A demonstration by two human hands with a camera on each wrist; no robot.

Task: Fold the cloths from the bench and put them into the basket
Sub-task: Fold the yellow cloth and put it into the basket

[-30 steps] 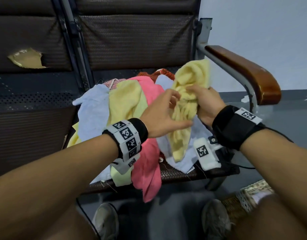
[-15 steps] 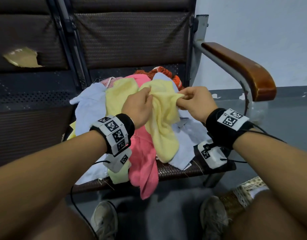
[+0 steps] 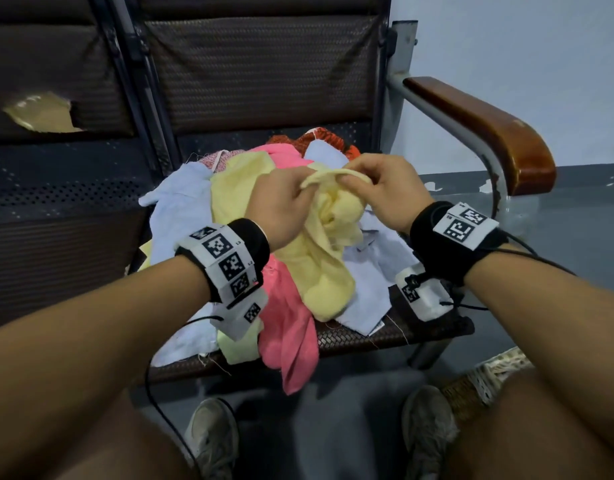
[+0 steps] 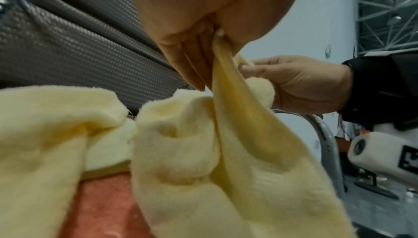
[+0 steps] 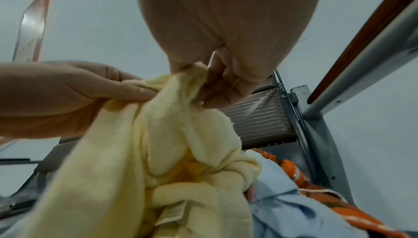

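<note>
A pale yellow cloth hangs bunched above the cloth pile on the bench seat. My left hand pinches its top edge, and my right hand pinches the same edge a little to the right. The left wrist view shows the yellow cloth drawn up into my left hand, with my right hand close beside. In the right wrist view my right hand nips the yellow cloth. A woven basket sits on the floor at lower right, partly hidden by my leg.
The pile holds a pink cloth, light blue cloths, another yellow cloth and an orange patterned one. A wooden armrest stands to the right. The bench back is behind. My shoes rest on the grey floor.
The yellow cloth came down from a raised hold onto the pile. Both hands then moved together along its top edge, and it now hangs bunched between them.
</note>
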